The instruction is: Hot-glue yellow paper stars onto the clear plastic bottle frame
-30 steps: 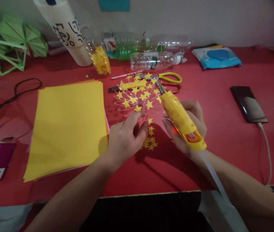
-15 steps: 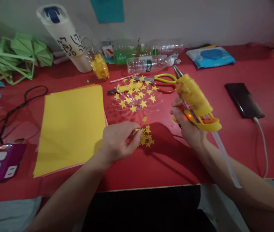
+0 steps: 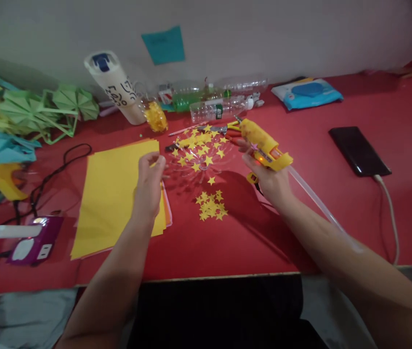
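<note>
My right hand (image 3: 269, 179) is wrapped round a yellow glue gun (image 3: 260, 140), its nozzle pointing up and left and a long clear glue stick out of its back. My left hand (image 3: 150, 182) is over the yellow paper stack (image 3: 111, 194), thumb and fingertips close together; whether something small is between them I cannot make out. Between the hands, a clear plastic piece with splayed strips (image 3: 203, 166) bears several yellow stars (image 3: 208, 160). Nearer the front edge lies a pile of loose yellow stars (image 3: 211, 206), with a single star (image 3: 211, 181) just behind it.
Behind stand a white bottle (image 3: 118, 89) and plastic bottles (image 3: 216, 109), with scissors (image 3: 233, 138) before them. Wipes (image 3: 308, 93) and a phone (image 3: 360, 150) lie right. On the left are green paper shapes (image 3: 27, 109), another glue gun (image 3: 2, 179), a cable and a purple power strip (image 3: 35, 245).
My left hand has moved left and up from the loose star pile to over the yellow paper. The glue gun in my right hand has shifted left. The view has shifted too.
</note>
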Demonstrator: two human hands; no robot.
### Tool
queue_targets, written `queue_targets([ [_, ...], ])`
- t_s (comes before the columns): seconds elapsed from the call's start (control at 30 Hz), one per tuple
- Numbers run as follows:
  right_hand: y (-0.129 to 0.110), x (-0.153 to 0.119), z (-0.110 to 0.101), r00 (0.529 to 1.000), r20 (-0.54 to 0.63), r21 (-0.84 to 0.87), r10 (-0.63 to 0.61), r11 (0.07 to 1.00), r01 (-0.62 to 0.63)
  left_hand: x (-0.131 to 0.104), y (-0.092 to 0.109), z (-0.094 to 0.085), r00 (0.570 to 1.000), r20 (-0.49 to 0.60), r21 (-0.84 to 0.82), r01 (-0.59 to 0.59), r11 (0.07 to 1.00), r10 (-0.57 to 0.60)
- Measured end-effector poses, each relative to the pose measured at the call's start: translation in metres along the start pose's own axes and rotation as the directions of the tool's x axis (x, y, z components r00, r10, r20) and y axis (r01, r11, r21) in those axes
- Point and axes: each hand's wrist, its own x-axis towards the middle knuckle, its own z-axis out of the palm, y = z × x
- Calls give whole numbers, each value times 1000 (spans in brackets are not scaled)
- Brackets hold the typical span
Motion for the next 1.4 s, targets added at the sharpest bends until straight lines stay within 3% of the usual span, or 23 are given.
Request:
queue_targets([
  [0.03, 0, 1, 1, 1000, 21, 28, 3, 1000, -4, 3, -2, 2, 989, 59, -90, 137, 986, -132],
  [0.1, 0, 0, 5, 998, 61, 76, 27, 997, -32, 5, -5, 6, 943, 168, -236, 323, 917, -288],
  [0.2, 1, -3, 9, 993, 94, 116, 75, 990, -85, 4, -6, 15, 891, 259, -352, 448, 822, -374],
  [0.37, 5, -9, 12, 985, 112, 176, 133, 973, -152, 14, -10, 25, 843, 354, -385, 526, 758, -406],
  [0.5, -1, -13, 13, 980, 140, 117, 141, 980, -158, 27, -15, 31, 811, 382, -401, 577, 712, -442],
  [0.77, -12, -21, 18, 976, 195, 16, 97, 995, -102, 45, -11, 43, 781, 333, -442, 624, 644, -528],
  [0.97, -11, -21, 19, 981, 176, 17, 83, 996, -88, 53, -14, 45, 798, 299, -448, 602, 661, -524],
  [1.07, -11, -20, 14, 984, 159, 12, 86, 996, -89, 56, -19, 40, 836, 284, -417, 549, 725, -469],
  [1.13, -11, -20, 11, 987, 131, 23, 91, 995, -95, 55, -20, 33, 901, 177, -386, 433, 815, -395],
  [1.2, -12, -20, 7, 992, 100, 44, 82, 995, -87, 50, -17, 22, 976, -34, -306, 195, 932, -215],
  [1.23, -12, -19, 6, 994, 89, 53, 70, 996, -74, 45, -12, 16, 985, -158, -218, 31, 976, -67],
  [1.3, -11, -18, 3, 996, 78, 55, 33, 998, -37, 31, 0, 3, 949, -221, -25, -236, 971, 225],
  [1.33, -11, -17, 2, 997, 76, 53, 15, 998, -19, 21, 7, -3, 941, -156, 23, -300, 954, 300],
  [1.4, -9, -16, 2, 998, 59, 43, -5, 999, 3, 1, 20, -10, 922, 158, 76, -368, 927, 353],
])
